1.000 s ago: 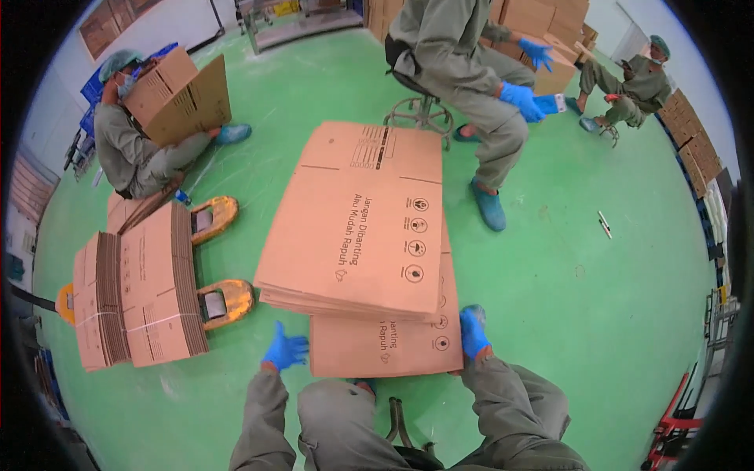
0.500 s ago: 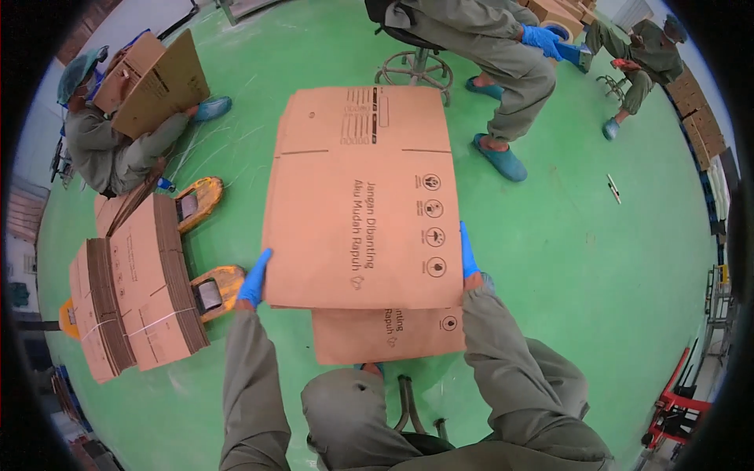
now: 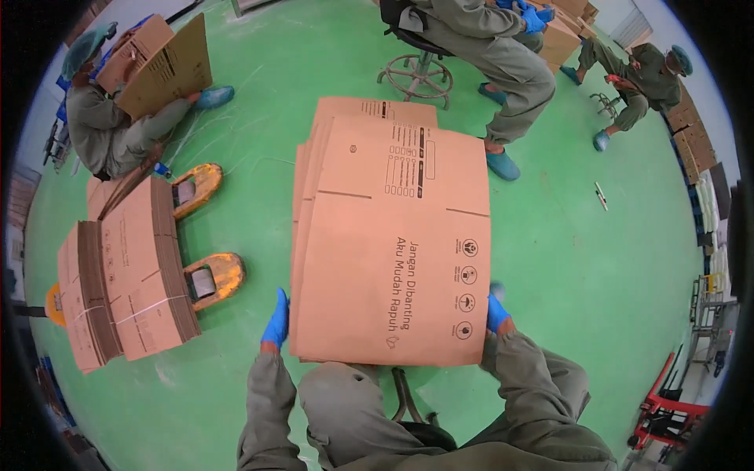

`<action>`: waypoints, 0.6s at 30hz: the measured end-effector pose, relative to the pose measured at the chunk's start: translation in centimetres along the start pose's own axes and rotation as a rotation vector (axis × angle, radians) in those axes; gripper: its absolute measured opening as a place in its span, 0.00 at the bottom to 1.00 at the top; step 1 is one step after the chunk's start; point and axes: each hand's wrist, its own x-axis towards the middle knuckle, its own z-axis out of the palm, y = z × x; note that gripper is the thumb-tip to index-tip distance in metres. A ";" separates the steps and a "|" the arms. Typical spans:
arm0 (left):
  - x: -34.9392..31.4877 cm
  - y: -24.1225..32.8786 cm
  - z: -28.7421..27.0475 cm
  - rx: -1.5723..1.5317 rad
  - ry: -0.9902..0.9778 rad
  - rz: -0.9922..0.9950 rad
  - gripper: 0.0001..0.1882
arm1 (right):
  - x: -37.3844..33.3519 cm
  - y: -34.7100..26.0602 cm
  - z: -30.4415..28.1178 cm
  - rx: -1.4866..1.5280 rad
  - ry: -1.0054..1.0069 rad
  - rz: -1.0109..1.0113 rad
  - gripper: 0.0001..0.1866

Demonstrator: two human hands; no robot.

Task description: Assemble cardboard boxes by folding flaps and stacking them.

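Note:
A stack of flattened brown cardboard boxes (image 3: 377, 290) lies in front of me, printed with dark text and round symbols. Its top sheets sit askew and toward me, so a lower sheet (image 3: 345, 110) shows behind them. My left hand (image 3: 276, 320), in a blue glove, presses along the stack's left edge. On the opposite edge my right hand (image 3: 495, 314), also blue-gloved, grips the sheets, its fingers partly hidden by the cardboard. Both hands hold the top sheets between them. The near edge is just over my knees.
To the left, strapped flat cartons (image 3: 149, 275) lie across yellow pallet-jack forks (image 3: 216, 275). A seated person (image 3: 110, 125) there handles a cardboard piece (image 3: 169, 71). Another person (image 3: 503, 71) sits ahead on a wheeled stool, a third (image 3: 644, 86) farther right. Red equipment (image 3: 667, 408) stands lower right.
The top sheets have come toward me and slightly right, with both hands moving along. The far lower sheet has come into view. The seated person ahead has shifted their gloved hands up.

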 end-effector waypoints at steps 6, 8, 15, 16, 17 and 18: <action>8.5 -0.9 -5.5 0.271 0.033 0.171 0.36 | 11.2 -4.6 -10.3 -0.308 -0.045 -0.173 0.36; 8.9 -1.8 -7.3 0.289 -0.040 0.172 0.34 | 12.7 -5.4 -12.8 -0.287 -0.023 -0.180 0.36; 9.0 8.5 2.8 -0.263 0.118 0.317 0.28 | 12.5 -1.7 -21.6 -0.198 0.066 -0.097 0.37; 9.9 10.2 3.2 -0.249 0.136 0.321 0.28 | 12.9 -1.4 -21.9 -0.188 0.053 -0.088 0.37; 11.1 11.6 3.1 -0.157 0.097 0.243 0.28 | 13.4 -1.0 -22.0 -0.176 0.041 -0.083 0.37; 12.0 12.6 2.8 -0.062 0.056 0.163 0.28 | 13.7 -0.5 -22.0 -0.161 0.029 -0.081 0.37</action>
